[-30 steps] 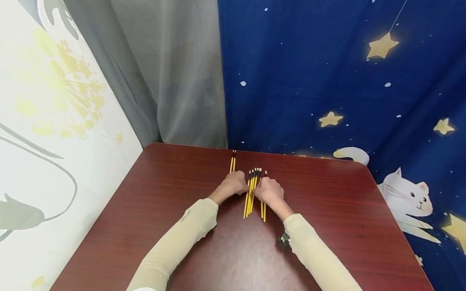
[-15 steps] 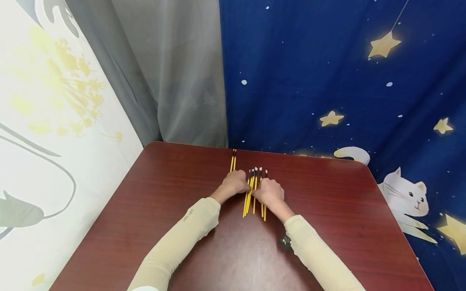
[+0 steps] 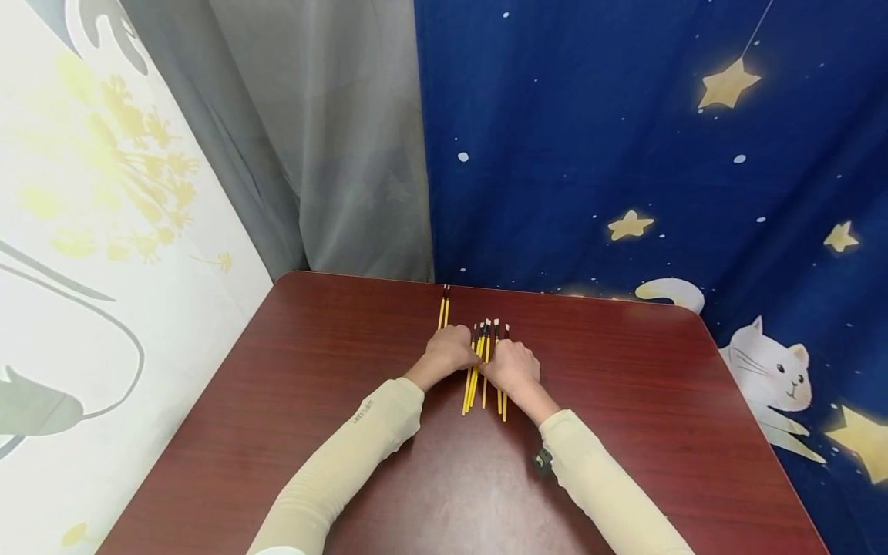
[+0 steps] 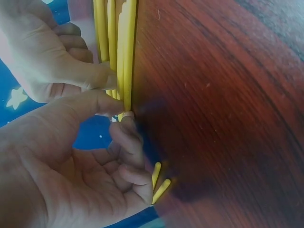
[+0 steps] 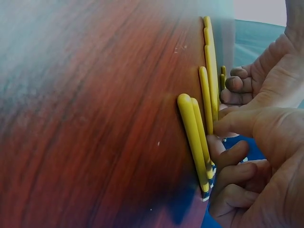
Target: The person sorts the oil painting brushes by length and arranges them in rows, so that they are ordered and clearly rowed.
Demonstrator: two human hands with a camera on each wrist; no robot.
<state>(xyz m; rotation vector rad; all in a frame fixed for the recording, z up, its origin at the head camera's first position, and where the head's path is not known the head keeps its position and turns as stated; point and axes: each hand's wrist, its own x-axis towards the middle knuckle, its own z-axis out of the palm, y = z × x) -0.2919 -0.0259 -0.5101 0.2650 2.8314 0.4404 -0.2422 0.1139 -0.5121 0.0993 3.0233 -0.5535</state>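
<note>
Several paintbrushes with yellow handles and dark, white-tipped heads lie on the table, heads toward its far edge. My left hand (image 3: 451, 348) pinches the left cluster of brushes (image 3: 470, 389) between thumb and forefinger. Close beside it, my right hand (image 3: 512, 364) pinches a single brush (image 5: 205, 95) by its handle, just right of that cluster. Two more brushes (image 5: 190, 123) lie under and beside the right hand's curled fingers. Past the left hand, another pair of brushes (image 3: 444, 312) points to the far edge, their lower ends hidden by that hand in the head view.
The dark red wooden table (image 3: 333, 331) extends around both hands. Behind it hang a grey curtain (image 3: 361, 154) and a blue curtain (image 3: 555, 154) printed with stars and a cat. A white patterned curtain (image 3: 139, 331) borders the left side.
One brush has come away from the right side of the cluster, leaving a small gap between them. The far pair and the right pair have stayed in place.
</note>
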